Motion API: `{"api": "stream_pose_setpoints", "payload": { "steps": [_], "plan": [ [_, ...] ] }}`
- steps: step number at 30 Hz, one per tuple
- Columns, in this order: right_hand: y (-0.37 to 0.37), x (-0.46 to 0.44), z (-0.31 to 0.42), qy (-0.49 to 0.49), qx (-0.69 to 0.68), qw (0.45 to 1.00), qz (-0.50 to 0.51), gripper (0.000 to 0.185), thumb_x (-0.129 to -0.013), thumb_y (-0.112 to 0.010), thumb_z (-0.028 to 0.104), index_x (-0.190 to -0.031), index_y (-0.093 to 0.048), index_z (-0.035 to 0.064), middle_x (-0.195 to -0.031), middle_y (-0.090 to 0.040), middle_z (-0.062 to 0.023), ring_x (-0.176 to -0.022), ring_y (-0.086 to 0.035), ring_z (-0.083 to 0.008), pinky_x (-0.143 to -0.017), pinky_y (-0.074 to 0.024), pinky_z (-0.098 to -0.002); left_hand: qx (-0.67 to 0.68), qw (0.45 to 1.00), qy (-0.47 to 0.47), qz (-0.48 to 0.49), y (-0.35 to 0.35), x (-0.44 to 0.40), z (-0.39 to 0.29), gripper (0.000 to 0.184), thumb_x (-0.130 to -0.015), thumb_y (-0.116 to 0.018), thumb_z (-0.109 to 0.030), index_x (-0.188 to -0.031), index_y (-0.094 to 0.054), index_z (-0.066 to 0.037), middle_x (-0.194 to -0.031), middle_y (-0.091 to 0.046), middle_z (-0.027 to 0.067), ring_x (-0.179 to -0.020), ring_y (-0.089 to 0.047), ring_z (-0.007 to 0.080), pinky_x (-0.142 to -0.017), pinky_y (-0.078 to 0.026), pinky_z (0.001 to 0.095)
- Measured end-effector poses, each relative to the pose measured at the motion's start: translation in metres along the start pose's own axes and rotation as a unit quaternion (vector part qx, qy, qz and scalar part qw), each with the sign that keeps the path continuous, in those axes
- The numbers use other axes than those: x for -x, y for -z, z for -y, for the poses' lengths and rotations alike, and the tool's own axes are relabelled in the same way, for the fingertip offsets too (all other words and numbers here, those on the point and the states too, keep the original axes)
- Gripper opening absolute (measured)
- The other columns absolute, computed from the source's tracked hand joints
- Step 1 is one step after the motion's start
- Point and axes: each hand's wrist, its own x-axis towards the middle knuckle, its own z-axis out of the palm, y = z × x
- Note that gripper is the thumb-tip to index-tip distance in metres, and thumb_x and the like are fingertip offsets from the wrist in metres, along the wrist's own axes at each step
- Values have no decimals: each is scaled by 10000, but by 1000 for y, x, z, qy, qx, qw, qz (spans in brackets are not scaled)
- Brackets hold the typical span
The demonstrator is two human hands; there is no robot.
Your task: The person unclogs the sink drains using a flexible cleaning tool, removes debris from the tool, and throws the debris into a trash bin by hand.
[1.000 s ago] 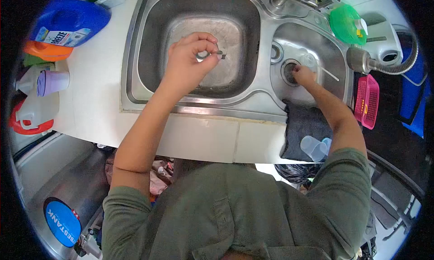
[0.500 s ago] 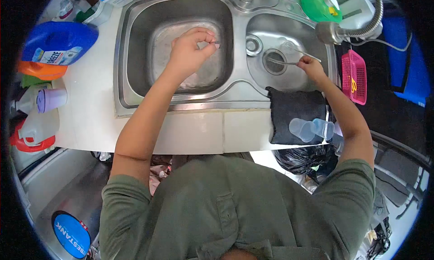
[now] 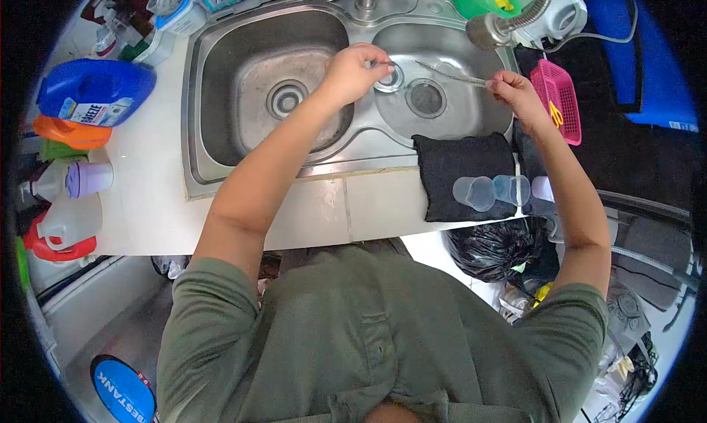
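My right hand (image 3: 513, 95) pinches the end of a long, thin metal piece of cutlery (image 3: 455, 76) over the small right basin (image 3: 471, 114). It points left; its far end is too blurred to tell spoon from fork. My left hand (image 3: 359, 71) is closed in a pinch over the divider between the basins, with something small and dark at the fingertips that I cannot make out. Just below those fingertips lies a round metal drain strainer (image 3: 388, 79), partly hidden. The drain (image 3: 426, 97) of the small basin lies below the cutlery.
The large basin (image 3: 250, 69) is at left. Clear cups (image 3: 475, 193) lie on a black cloth (image 3: 442, 158) at the counter's front edge. A faucet head (image 3: 486, 31) hangs over the right basin. A pink basket (image 3: 556, 99) stands at right, a blue detergent jug (image 3: 96, 88) at left.
My left hand has moved right, from over the large basin to the divider. My right hand has lifted the cutlery off the drain area; a second thin piece seen near it no longer shows separately.
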Motion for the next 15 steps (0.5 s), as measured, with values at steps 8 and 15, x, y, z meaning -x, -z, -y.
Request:
{"api": "stream_pose_setpoints", "payload": {
  "steps": [8,15],
  "plan": [
    [-15,-8,-18,112,552,822,-85,166,-729,-575,278,-781,-619,126,-764,-610,-114,-729,-588,-298,-630,-449,-384,-15,999,-38,-10,-2,9,-10,202,-681,-644,-275,-794,-654,-108,-935,-604,24,-836,-569,184,-723,-416,284],
    [-60,-61,-40,102,717,687,59,134,-726,-525,208,-740,-642,144,-761,-625,-87,-769,-601,-242,-674,-431,-386,40,997,60,-9,25,39,-27,115,-710,-660,-118,-777,-637,-28,-988,-571,66,-963,-514,165,-873,-358,275]
  ]
}}
